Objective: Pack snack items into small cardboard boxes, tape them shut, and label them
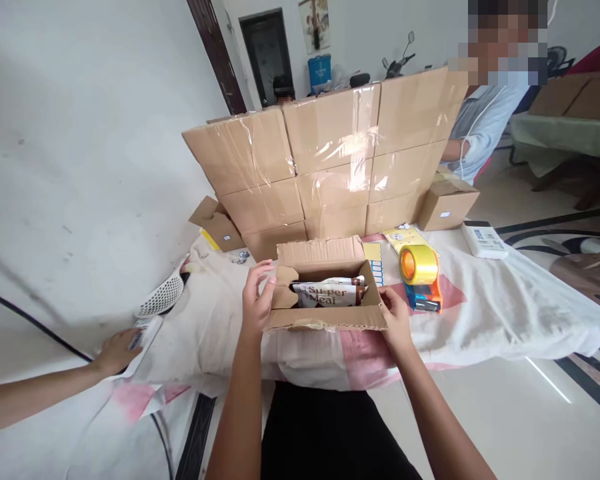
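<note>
The open box [325,319] sits at the near edge of the cloth-covered bench [510,300], with white packets [330,295] inside. At its left end, the left hand [258,297] rests against the flap, thumb and fingers parted; at its right end, the right hand [397,315] pinches the wall. Right of the open box stands a tape dispenser [423,277]; behind it, a wall of taped cartons [335,147]. Well left of it, another person's hand [116,351] reaches in.
</note>
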{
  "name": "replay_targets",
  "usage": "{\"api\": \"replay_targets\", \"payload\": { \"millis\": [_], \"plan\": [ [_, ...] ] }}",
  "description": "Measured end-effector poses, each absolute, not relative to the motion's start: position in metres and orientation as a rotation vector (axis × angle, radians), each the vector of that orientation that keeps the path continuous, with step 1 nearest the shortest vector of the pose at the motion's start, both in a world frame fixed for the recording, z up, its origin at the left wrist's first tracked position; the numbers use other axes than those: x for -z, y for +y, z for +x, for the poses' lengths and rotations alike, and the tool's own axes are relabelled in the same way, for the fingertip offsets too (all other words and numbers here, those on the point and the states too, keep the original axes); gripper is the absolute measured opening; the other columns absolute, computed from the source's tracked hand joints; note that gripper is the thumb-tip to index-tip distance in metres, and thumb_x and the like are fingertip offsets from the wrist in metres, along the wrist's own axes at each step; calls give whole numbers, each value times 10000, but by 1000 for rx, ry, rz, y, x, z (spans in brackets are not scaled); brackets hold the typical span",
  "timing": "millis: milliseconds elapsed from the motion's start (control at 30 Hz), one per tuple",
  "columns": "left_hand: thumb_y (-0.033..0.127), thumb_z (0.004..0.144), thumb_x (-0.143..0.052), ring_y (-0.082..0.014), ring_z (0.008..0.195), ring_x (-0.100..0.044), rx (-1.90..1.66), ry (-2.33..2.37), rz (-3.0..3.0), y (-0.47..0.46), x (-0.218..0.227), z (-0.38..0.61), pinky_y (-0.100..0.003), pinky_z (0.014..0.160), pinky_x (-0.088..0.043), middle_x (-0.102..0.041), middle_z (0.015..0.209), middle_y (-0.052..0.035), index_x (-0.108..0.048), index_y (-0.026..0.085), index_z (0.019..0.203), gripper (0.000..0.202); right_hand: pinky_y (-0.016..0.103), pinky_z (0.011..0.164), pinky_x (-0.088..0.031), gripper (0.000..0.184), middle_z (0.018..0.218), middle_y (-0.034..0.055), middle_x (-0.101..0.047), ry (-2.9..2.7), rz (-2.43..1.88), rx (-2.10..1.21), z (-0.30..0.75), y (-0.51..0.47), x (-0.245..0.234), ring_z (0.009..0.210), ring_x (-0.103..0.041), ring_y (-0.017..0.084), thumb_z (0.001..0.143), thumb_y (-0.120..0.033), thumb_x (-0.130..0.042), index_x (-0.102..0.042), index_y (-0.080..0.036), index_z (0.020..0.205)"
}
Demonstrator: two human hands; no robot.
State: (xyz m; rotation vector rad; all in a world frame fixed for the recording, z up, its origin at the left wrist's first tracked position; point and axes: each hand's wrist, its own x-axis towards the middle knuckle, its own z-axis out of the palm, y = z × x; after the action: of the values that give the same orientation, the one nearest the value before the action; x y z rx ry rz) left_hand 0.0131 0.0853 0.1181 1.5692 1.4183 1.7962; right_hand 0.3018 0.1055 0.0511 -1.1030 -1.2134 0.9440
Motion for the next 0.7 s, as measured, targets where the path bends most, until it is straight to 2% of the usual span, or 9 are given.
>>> {"api": "replay_targets", "payload": {
  "millis": [100,200,267,367,467,533,600,667,700],
  "plan": [
    [487,943,-557,-280,1383,-492,-1782,1328,1482,89,-89,13,-431,1164,-369,-593,1401,-90,-714,238,1060,316,338,749,-502,275,854,43,-702,-1213,-1074,-900,305,105,-53,813,-634,228,894,-485,-607,-666,-216,889],
    [506,906,-585,-307,1424,-460,-1752,1231,1394,95,-76,14,-427,1194,-346,-572,1460,-72,-740,242,1040,335,410,1027,-476,307,1181,62,-708,-1265,-1001,-863,309,110,-60,1145,-630,269,947,-483,-565,-700,-254,1099],
    [487,882,-607,-309,1412,-477,-1738,1170,1338,99,-72,14,-437,1173,-379,-568,1476,-62,-693,275,1213,403,452,1133,-418,362,1355,50,-652,-1310,-952,-912,310,117,-70,1311,-558,281,969,-492,-543,-675,-292,1242],
    [438,862,-617,-270,1367,-528,-1745,1084,1279,107,-68,11,-421,1110,-440,-553,1497,-37,-472,365,1472,631,473,1197,-367,442,1488,25,-571,-1354,-887,-997,304,130,-88,1429,-466,278,955,-514,-580,-620,-327,1353],
    [396,820,-665,-225,1272,-588,-1767,1033,1284,111,-69,7,-374,1028,-485,-619,1383,-1,-409,433,1491,720,483,1206,-356,482,1383,26,-650,-1388,-793,-979,295,139,-104,1409,-492,265,949,-502,-606,-581,-343,1403],
    [360,800,-697,-219,1209,-608,-1771,1041,1318,109,-74,5,-355,999,-490,-682,1200,2,-516,401,1413,641,501,1179,-381,429,1162,29,-738,-1435,-727,-938,293,141,-109,1324,-563,265,968,-481,-587,-608,-343,1374],
    [322,810,-696,-236,1215,-596,-1745,1072,1362,105,-80,5,-356,1030,-467,-694,1118,-23,-668,317,1245,436,510,1176,-376,333,1043,33,-755,-1507,-699,-887,296,141,-108,1303,-565,274,978,-469,-576,-693,-329,1256],
    [301,846,-660,-257,1265,-567,-1705,1100,1397,100,-87,5,-372,1091,-427,-684,1179,-55,-741,263,1100,269,508,1201,-339,285,1117,40,-751,-1560,-695,-852,302,140,-104,1361,-506,284,973,-467,-580,-743,-322,1156],
    [299,857,-647,-264,1280,-559,-1691,1105,1413,98,-89,6,-384,1114,-412,-677,1211,-60,-753,258,1066,238,507,1214,-319,283,1181,36,-740,-1573,-696,-851,305,140,-102,1387,-481,285,967,-458,-590,-740,-327,1167]
  ]
}}
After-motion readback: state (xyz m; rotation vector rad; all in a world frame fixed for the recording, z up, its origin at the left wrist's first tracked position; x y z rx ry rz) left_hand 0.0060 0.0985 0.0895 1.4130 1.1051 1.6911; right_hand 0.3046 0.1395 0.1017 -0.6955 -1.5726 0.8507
